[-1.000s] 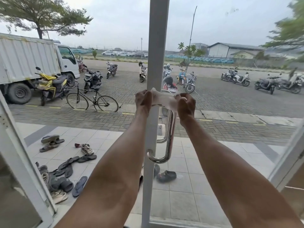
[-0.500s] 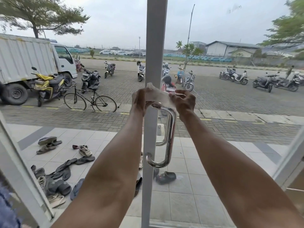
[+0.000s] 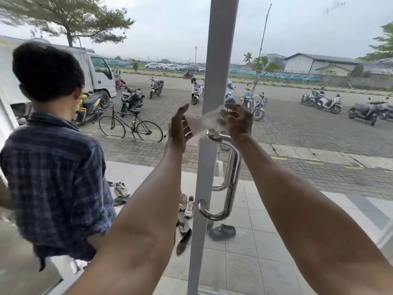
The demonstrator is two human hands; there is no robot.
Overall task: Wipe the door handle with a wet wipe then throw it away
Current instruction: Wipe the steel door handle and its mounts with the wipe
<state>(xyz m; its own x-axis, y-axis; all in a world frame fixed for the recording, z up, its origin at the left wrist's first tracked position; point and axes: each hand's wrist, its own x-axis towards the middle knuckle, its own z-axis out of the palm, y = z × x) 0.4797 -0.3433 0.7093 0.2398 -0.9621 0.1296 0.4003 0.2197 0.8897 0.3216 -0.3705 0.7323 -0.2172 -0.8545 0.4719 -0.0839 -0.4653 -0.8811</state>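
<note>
A shiny steel D-shaped door handle point(image 3: 232, 175) is fixed to the white frame point(image 3: 221, 60) of a glass door. Just above the handle's top bend a thin white wet wipe point(image 3: 204, 123) is stretched flat between both hands. My right hand point(image 3: 239, 121) pinches its right edge with curled fingers. My left hand point(image 3: 179, 128) stands upright at the wipe's left edge, fingers mostly straight, touching the wipe. The wipe's lower edge hangs close to the top of the handle.
A person in a blue checked shirt point(image 3: 53, 177) stands close on the left, back turned, in the open doorway. Beyond the glass lie several shoes and sandals point(image 3: 187, 209) on the tiled porch, then a bicycle point(image 3: 129, 126), motorbikes and a white truck point(image 3: 97, 75).
A person has stepped into view on the left. My left hand has opened from a pinch to straight fingers. Both hands and the wipe have lifted slightly off the handle's top.
</note>
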